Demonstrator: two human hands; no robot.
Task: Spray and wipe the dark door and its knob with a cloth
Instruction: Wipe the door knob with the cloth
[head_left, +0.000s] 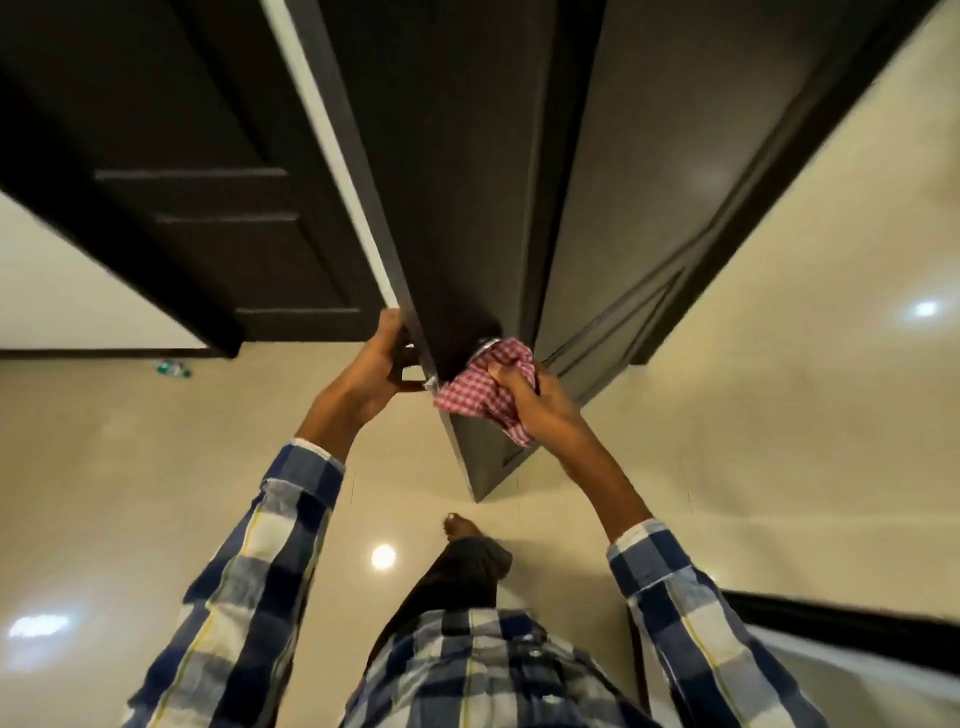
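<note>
Nearest, my blue-and-white checked shirt sleeves (249, 571) reach forward over a glossy beige tile floor (156, 467), and my bare foot (460, 526) steps toward the door. My right hand (535, 400) curls its fingers round a bunched red-and-white checked cloth (480, 395), pressing it over the metal door knob (485, 345) on the right face of the dark door (457, 208). Just left, my left hand (376, 358) grips the door's open edge, fingers wrapped round the far side and hidden. Far left, a small green bottle (174, 369) lies on the floor beside a second dark panelled door (208, 182).
</note>
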